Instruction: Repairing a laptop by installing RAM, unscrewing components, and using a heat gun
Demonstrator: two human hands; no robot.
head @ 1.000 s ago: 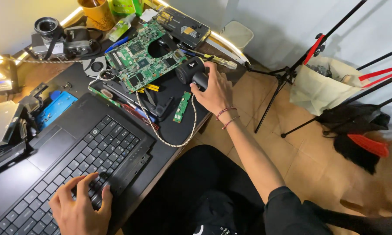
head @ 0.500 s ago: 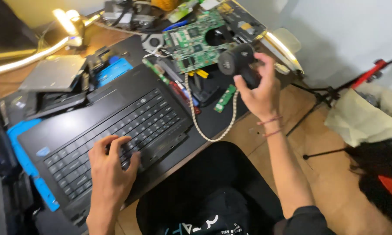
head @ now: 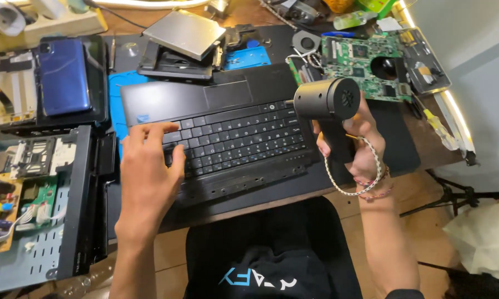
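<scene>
blower [head: 328,99] (black, cylindrical, corded loop)

Electronics repair workshop: surface [head: 410,149] crowded with opened laptop base [head: 227,138], bare green circuit board [head: 365,66] far right, screwdriver [head: 435,123], dismantled chassis [head: 44,205] near left.

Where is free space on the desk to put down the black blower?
A bare patch of black mat lies right of the laptop keyboard, below the green circuit board, beside the right hand. The desk's top and left are crowded with parts, a blue phone.
</scene>
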